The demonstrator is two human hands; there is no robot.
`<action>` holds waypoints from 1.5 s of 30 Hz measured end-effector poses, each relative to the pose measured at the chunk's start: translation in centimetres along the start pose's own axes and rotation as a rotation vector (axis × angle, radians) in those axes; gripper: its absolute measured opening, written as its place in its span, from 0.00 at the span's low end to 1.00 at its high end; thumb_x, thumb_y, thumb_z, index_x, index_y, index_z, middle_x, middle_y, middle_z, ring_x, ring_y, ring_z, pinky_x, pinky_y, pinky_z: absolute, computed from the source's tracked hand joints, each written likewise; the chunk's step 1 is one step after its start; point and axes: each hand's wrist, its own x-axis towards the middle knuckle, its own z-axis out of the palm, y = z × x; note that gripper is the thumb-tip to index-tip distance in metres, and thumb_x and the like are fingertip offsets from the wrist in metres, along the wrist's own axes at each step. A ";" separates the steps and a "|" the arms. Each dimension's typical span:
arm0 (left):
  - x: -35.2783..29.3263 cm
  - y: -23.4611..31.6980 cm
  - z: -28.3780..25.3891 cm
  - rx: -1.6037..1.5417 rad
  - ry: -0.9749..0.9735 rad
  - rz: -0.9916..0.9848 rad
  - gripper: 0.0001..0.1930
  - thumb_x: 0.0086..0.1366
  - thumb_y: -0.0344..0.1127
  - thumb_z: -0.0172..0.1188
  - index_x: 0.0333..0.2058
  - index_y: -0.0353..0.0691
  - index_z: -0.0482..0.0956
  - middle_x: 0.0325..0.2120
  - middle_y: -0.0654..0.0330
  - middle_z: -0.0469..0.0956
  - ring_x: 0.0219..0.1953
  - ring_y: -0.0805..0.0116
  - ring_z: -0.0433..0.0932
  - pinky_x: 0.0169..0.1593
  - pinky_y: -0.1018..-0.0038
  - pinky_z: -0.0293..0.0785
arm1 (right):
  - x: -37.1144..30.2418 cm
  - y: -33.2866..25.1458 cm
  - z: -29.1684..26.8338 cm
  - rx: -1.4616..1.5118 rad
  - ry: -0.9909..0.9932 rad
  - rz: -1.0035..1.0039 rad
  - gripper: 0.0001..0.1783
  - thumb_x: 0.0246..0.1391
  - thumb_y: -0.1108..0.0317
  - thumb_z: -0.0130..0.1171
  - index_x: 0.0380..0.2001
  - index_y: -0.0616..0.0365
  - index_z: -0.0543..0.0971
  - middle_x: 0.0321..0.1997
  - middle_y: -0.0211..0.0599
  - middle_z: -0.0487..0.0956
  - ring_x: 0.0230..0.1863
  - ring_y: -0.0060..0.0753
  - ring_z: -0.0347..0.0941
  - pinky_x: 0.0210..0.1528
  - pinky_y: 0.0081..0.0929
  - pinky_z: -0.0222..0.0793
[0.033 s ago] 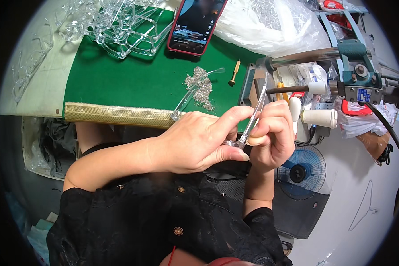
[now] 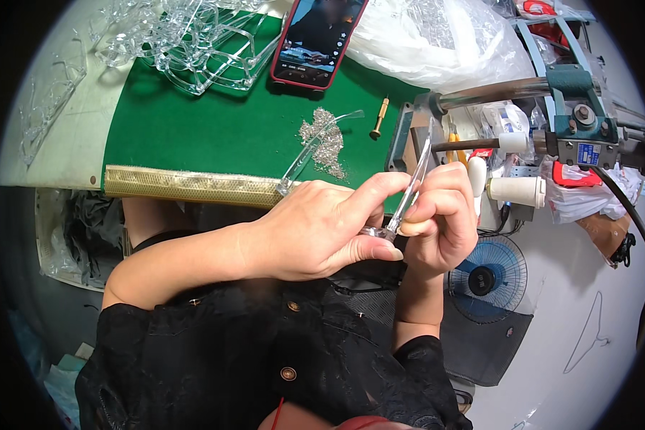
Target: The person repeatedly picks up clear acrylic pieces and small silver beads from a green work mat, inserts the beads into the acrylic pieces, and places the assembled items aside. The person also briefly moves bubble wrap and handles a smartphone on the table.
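Observation:
A pair of clear plastic glasses [image 2: 416, 183] is gripped between my two hands, in front of the green mat's near edge. My left hand [image 2: 315, 233] is closed round its front, which the fingers mostly hide. One clear temple reaches out past the left hand over a heap of tiny silvery metal parts [image 2: 328, 147]; the other points up and away between both hands. My right hand [image 2: 443, 218] is closed, with curled fingers and thumb at the hinge end of that second temple. Whether those fingers also hold something small cannot be made out.
More clear glasses frames [image 2: 208, 54] are piled at the far left. A red-cased phone [image 2: 318, 44] stands behind the mat [image 2: 193, 129]. A brass screwdriver [image 2: 381, 118] lies right of the metal parts. Further right are a machine [image 2: 580, 115], a white cup [image 2: 517, 190] and a blue fan [image 2: 489, 278].

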 end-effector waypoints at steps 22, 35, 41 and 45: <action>0.2 0.0 -0.5 -0.031 -0.052 -0.051 0.36 0.61 0.53 0.59 0.59 0.36 0.57 0.29 0.50 0.79 0.33 0.49 0.80 0.36 0.66 0.75 | 0.5 0.9 -0.4 0.047 -0.038 0.052 0.12 0.31 0.60 0.70 0.20 0.52 0.80 0.23 0.25 0.73 0.30 0.28 0.63 0.35 0.25 0.57; 0.3 0.1 -0.5 -0.111 -0.062 -0.067 0.37 0.62 0.55 0.56 0.60 0.35 0.56 0.30 0.49 0.80 0.36 0.49 0.81 0.38 0.67 0.75 | 0.3 0.7 0.1 -0.069 -0.001 -0.019 0.16 0.37 0.50 0.66 0.19 0.49 0.77 0.24 0.26 0.72 0.31 0.31 0.62 0.37 0.27 0.58; 0.3 0.0 -0.5 -0.175 -0.056 -0.098 0.37 0.63 0.56 0.55 0.60 0.35 0.56 0.30 0.51 0.80 0.34 0.54 0.82 0.38 0.69 0.75 | 0.4 0.7 0.3 -0.058 -0.006 -0.030 0.14 0.37 0.51 0.66 0.19 0.48 0.77 0.24 0.25 0.71 0.31 0.31 0.62 0.38 0.27 0.58; 0.3 -0.5 -0.2 -0.192 -0.056 -0.081 0.38 0.63 0.58 0.53 0.60 0.35 0.54 0.30 0.53 0.80 0.33 0.56 0.82 0.38 0.70 0.74 | -0.2 0.6 0.5 -0.076 0.067 -0.005 0.13 0.37 0.54 0.68 0.19 0.49 0.77 0.24 0.26 0.70 0.31 0.31 0.62 0.38 0.27 0.58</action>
